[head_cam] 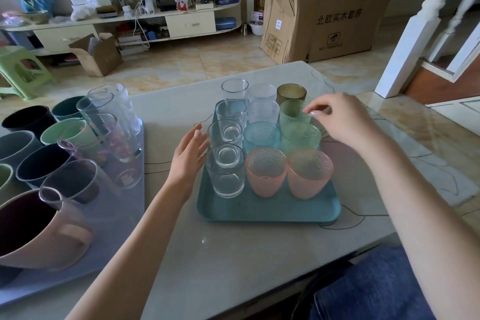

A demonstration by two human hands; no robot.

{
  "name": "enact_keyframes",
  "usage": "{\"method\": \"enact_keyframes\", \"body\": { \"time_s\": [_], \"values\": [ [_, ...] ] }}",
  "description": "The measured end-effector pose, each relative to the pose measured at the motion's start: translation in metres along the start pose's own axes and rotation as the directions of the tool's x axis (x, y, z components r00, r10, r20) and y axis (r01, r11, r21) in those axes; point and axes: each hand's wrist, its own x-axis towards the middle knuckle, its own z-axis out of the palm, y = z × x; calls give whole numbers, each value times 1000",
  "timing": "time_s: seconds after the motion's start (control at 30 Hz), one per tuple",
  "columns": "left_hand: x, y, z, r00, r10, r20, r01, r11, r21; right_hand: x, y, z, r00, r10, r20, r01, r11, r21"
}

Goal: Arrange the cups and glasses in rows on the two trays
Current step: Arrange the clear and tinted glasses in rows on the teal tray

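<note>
A teal tray in the middle of the table holds three rows of glasses: clear tumblers on the left, textured clear and blue ones in the middle, and amber, green and pink ones on the right. My right hand hovers over the green glasses with thumb and forefinger pinched at the rim of the far one. My left hand is open beside the tray's left edge, close to the clear tumblers. A grey tray on the left carries mugs and tall glasses.
The pale table ends just in front of my knees. A large cardboard box and a white banister post stand behind it. A green stool and a low cluttered shelf sit at the far left.
</note>
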Motion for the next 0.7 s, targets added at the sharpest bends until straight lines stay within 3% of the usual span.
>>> {"method": "enact_keyframes", "body": {
  "time_s": [0.2, 0.33, 0.7],
  "values": [
    [0, -6, 9, 999, -17, 48, 20, 999, -49, -9, 26, 6, 977, 204, 62, -205, 979, -6],
    [1, -7, 9, 999, -27, 21, 28, 999, -42, -8, 22, 15, 960, 240, 141, -248, 968, 44],
    [0, -6, 10, 999, -15, 48, 17, 999, -41, -5, 20, 24, 952, 268, 146, -273, 962, 11]
  ]
}}
